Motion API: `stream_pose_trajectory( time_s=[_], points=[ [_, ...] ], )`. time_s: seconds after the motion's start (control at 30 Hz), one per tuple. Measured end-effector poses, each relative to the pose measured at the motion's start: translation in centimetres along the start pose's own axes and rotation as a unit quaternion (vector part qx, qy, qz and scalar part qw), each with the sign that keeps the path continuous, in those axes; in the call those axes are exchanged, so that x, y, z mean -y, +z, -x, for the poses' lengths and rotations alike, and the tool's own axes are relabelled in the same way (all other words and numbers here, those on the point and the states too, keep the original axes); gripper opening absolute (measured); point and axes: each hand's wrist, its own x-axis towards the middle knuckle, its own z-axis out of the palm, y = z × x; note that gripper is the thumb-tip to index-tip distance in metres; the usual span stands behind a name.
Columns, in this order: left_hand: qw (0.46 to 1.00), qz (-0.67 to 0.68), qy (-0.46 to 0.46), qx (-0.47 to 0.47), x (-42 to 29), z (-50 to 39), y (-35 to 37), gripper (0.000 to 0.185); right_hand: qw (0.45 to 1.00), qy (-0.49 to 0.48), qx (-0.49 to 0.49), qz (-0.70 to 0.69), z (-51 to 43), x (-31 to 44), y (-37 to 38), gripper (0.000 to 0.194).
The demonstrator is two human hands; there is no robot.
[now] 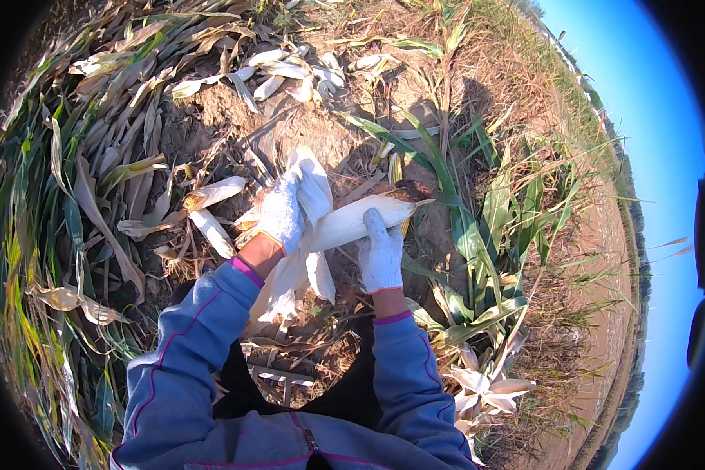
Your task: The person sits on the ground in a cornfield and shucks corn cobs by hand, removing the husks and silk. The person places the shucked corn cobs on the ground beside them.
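Both of my hands wear white knitted gloves. Across the space between them lies an ear of corn (343, 224), its pale husk still wrapped around most of it and dark silk at its right tip. My right hand (382, 252) grips the ear near that tip, thumb on top. At the other end, my left hand (282, 208) is closed on loose husk leaves (314, 185) that stand up beside the fingers. More pale husk (288, 288) hangs down below the ear. A bare yellow cob (396, 168) shows partly behind the ear's tip.
Left of my hands lie husked ears (214, 192) on the soil. Several more ears (288, 70) are heaped farther ahead. Cut corn stalks (88, 147) pile up along the left. Green corn leaves (470, 229) stand at the right, with discarded husks (484, 385) lower down.
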Motion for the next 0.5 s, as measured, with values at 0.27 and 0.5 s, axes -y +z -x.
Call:
stream_pose_trajectory(
  time_s=[0.27,0.5],
  points=[
    [0.986,0.131,0.014,-0.104,-7.0,-2.6,-3.3,0.025,0.974,0.016,-0.099,-0.203,-1.3,3.2,-3.0,0.059],
    [0.900,-0.309,0.305,-0.023,-5.3,-0.6,-0.2,0.028,0.971,-0.098,-0.125,0.177,-0.5,3.9,-2.1,0.053]
  ],
)
